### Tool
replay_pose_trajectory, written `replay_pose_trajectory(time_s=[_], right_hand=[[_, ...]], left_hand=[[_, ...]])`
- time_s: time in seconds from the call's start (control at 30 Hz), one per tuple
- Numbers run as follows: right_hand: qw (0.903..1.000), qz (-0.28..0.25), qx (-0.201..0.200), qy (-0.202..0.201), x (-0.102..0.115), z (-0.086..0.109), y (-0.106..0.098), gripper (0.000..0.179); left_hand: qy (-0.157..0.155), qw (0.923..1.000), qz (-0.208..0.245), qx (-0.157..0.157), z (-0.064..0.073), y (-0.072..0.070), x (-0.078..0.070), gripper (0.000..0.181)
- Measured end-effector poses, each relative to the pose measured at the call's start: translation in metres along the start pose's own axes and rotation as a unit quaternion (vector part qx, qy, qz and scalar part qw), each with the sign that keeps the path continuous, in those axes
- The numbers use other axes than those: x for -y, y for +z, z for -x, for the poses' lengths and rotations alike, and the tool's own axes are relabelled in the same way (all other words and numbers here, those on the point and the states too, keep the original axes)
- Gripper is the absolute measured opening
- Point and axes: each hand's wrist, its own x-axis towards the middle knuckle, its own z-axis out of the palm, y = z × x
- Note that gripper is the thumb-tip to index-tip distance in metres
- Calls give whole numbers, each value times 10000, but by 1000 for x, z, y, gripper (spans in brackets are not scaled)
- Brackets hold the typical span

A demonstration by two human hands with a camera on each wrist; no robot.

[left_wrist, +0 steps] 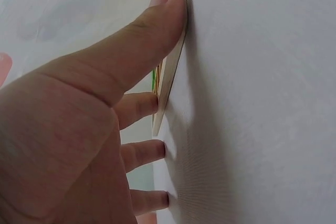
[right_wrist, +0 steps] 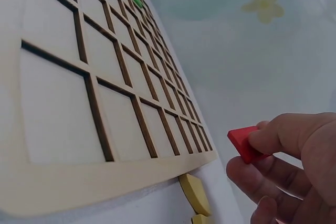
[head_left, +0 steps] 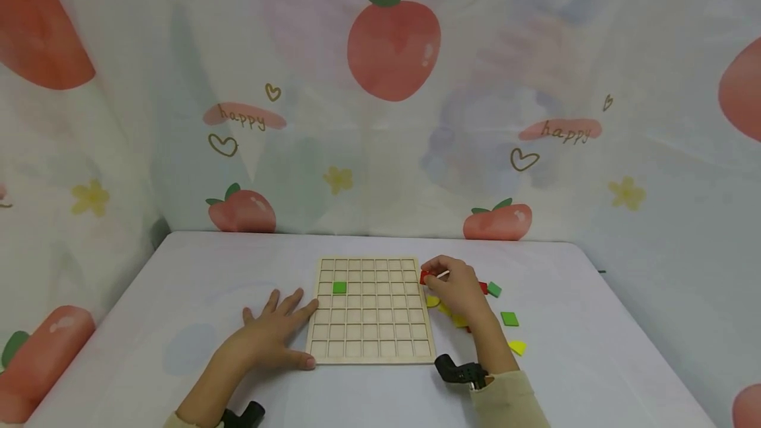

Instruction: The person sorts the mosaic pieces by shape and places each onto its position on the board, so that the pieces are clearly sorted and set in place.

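A wooden grid board [head_left: 372, 310] lies flat on the table, with one green square tile [head_left: 339, 287] in a cell at its upper left. My left hand [head_left: 270, 332] rests spread beside the board's left side; its thumb and index finger touch the edge. Past the board's upper right edge, my right hand [head_left: 458, 288] pinches a red square tile [right_wrist: 245, 142] between thumb and fingers, held above the table. Yellow pieces [right_wrist: 195, 195] lie below that hand, close to the board's right edge.
Right of the board are scattered loose pieces: a green square [head_left: 509, 318], another green tile [head_left: 494, 289], a yellow wedge [head_left: 518, 347] and a partly hidden red one [head_left: 483, 287]. A patterned cloth [head_left: 380, 150] hangs behind the white table [head_left: 238, 269].
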Motion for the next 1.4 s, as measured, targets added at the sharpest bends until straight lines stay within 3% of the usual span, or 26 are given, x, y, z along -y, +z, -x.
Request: replay_pose_trajectory(time_s=[0.57,1.4], right_hand=[[9985,-539,128,18,9,0,3,14],[9974,-660,260,-87,26,6,17,12]], left_hand=[[-110,9999,-100,-46,1,-4,2,101],[-39,9999,-109,-36,1,-2,3,100]])
